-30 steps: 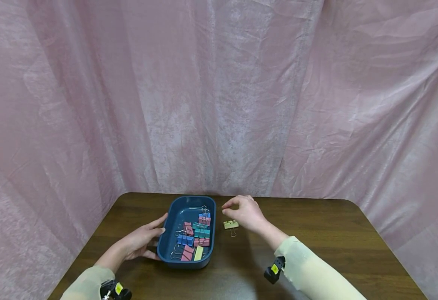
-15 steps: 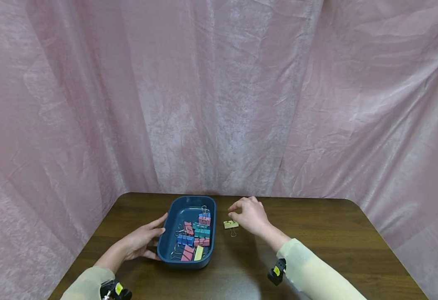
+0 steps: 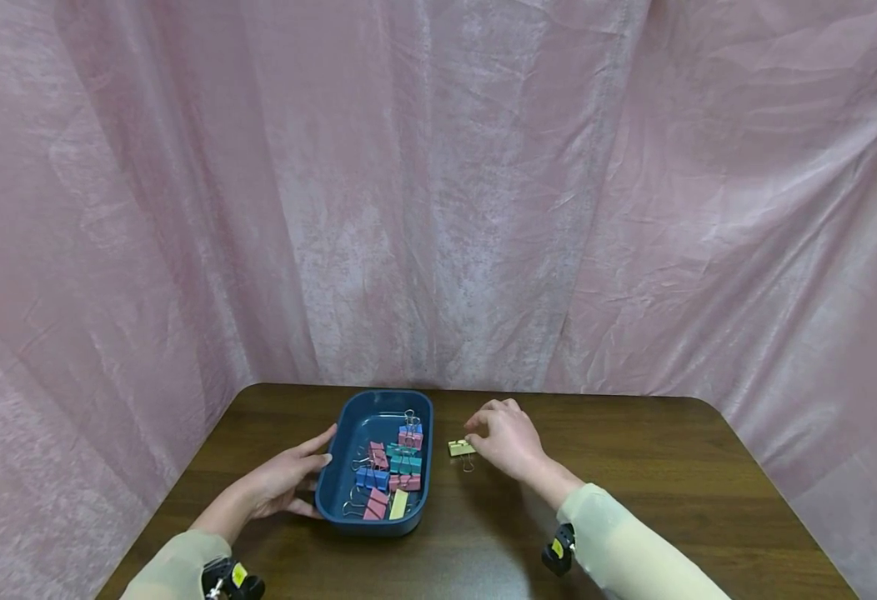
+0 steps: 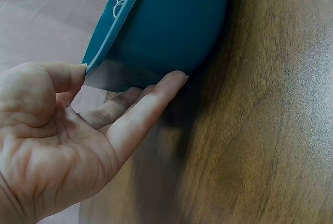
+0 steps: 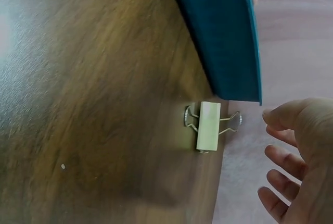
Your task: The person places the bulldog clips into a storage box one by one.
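A blue plastic bin (image 3: 326, 500) holds several binder clips in pink, blue, teal and yellow. My left hand (image 3: 283, 483) touches its left side. In the left wrist view the thumb tip meets the rim of the bin (image 4: 171, 36), while the fingers (image 4: 145, 117) lie fairly straight against the outer wall. To the right of the bin, a yellow binder clip (image 3: 461, 448) with wire handles lies on the table. My right hand (image 3: 509, 440) hovers just beside it, fingers loosely bent and holding nothing. The right wrist view shows a gap between that binder clip (image 5: 208, 126) and the fingertips.
The brown wooden table (image 3: 633, 483) has rounded back corners. A pink curtain (image 3: 438, 208) hangs right behind its back edge. Inside the bin, the clips (image 3: 404, 465) gather toward the right and front.
My right hand has drawn back a little to the right, away from the bin, and lowered slightly beside the yellow clip. My left hand and the bin have stayed put.
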